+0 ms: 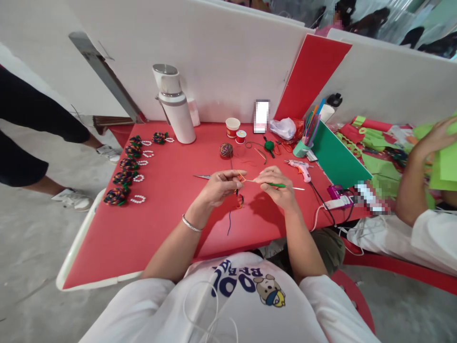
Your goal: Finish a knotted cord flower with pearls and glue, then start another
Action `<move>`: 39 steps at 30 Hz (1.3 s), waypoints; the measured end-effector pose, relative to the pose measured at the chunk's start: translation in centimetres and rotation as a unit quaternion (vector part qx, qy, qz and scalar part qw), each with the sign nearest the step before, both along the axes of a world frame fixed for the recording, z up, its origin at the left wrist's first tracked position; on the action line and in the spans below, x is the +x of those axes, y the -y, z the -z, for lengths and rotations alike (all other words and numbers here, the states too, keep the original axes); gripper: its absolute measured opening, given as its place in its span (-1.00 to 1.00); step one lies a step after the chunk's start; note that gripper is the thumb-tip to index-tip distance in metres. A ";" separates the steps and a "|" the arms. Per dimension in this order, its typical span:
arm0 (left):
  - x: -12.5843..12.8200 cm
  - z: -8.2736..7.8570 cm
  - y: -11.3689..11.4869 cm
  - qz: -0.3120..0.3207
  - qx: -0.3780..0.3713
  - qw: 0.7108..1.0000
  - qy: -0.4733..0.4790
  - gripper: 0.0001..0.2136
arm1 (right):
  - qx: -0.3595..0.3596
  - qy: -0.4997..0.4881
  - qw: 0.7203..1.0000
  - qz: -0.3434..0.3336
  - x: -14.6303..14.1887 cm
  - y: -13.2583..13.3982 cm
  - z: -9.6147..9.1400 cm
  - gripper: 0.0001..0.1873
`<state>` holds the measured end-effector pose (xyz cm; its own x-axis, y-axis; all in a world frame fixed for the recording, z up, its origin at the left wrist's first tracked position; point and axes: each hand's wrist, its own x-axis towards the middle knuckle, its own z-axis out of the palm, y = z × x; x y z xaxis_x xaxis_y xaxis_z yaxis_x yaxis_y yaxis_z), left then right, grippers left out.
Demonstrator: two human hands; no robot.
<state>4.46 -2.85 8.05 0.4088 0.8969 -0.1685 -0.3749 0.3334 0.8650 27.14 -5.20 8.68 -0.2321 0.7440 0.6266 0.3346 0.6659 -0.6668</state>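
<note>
My left hand [220, 186] is closed in a pinch on a small piece of multicoloured yarn work [238, 199], with a blue strand hanging from it over the red table [160, 228]. A silver bangle sits on that wrist. My right hand [276, 186] is closed on a green-handled crochet hook [282, 185], its thin tip pointing left to the yarn at my left fingers. Both hands hover just above the table's middle, a few centimetres apart. A ball of multicoloured yarn [226, 150] lies beyond them.
Several finished yarn flowers with bead loops [123, 178] line the left side. A white flask [174, 105], paper cups [233, 127], a glue gun [300, 167], a pen cup [303, 147] and scissors [203, 176] stand around. Another person's arm [410, 186] handles green paper at right. Someone's legs stand at far left.
</note>
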 end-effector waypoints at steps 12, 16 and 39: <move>1.8 0.1 0.7 -0.010 0.027 1.000 -0.005 -0.48 | -0.033 -0.144 0.987 0.066 -5.2 0.6 3.9 -0.67; 1.6 0.0 0.9 -0.024 0.038 0.999 -0.019 -0.44 | -0.006 -0.143 0.984 0.107 -5.6 0.8 4.0 -0.74; 0.5 0.0 0.2 -0.005 0.002 0.998 0.060 -0.52 | 0.099 -0.037 0.991 0.086 -3.7 1.2 2.8 -0.77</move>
<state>4.92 -3.02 8.07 0.4174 0.9013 -0.1156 -0.4783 0.3261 0.8154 23.46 -6.42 5.92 -0.0608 0.6302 0.7741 0.4100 0.7228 -0.5563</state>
